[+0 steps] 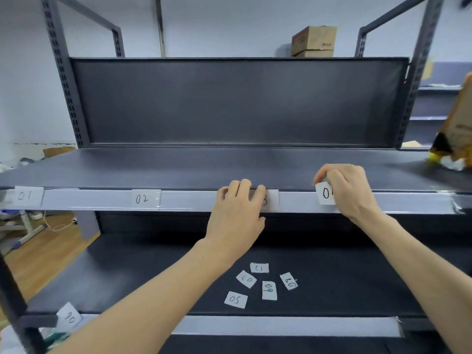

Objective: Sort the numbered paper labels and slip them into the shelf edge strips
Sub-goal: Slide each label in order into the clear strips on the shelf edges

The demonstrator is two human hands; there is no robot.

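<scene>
Two bare forearms reach up from the bottom edge toward a grey metal rack. Just past them, on the dark lower shelf [127, 277], five loose paper labels lie in a small cluster: label 05 [235, 299] nearest, then label 09 [269, 290], label 07 [246, 279], label 08 [288, 281] and label 12 [259, 267] farthest back. None of them is squared to the shelf, and most read upside down from here. Label 06 [69, 318] sits tilted at the left end of the lower strip [281, 325].

On the upper strip [89, 199], label 01 [26, 196] and label 02 [145, 199] sit upright, well apart from each other. Label 03 [270, 200] follows to the right, its left part covered by fingers. The left grip [237, 213] has its fingers bent over the top edge of that strip across label 03, with the thumb at the strip's lower edge.

The right grip [350, 190] is closed in a pinch on the held label [325, 193], which stands upright against the strip, right of label 03. A "0" shows on it; the thumb hides the second digit. Whether the paper is already behind the strip's cover cannot be told.

Above, the upper shelf [178, 167] runs back to a dark panel. A cardboard box [313, 41] stands behind the panel's top edge. An orange-brown bag [457, 129] leans at the far right.
</scene>
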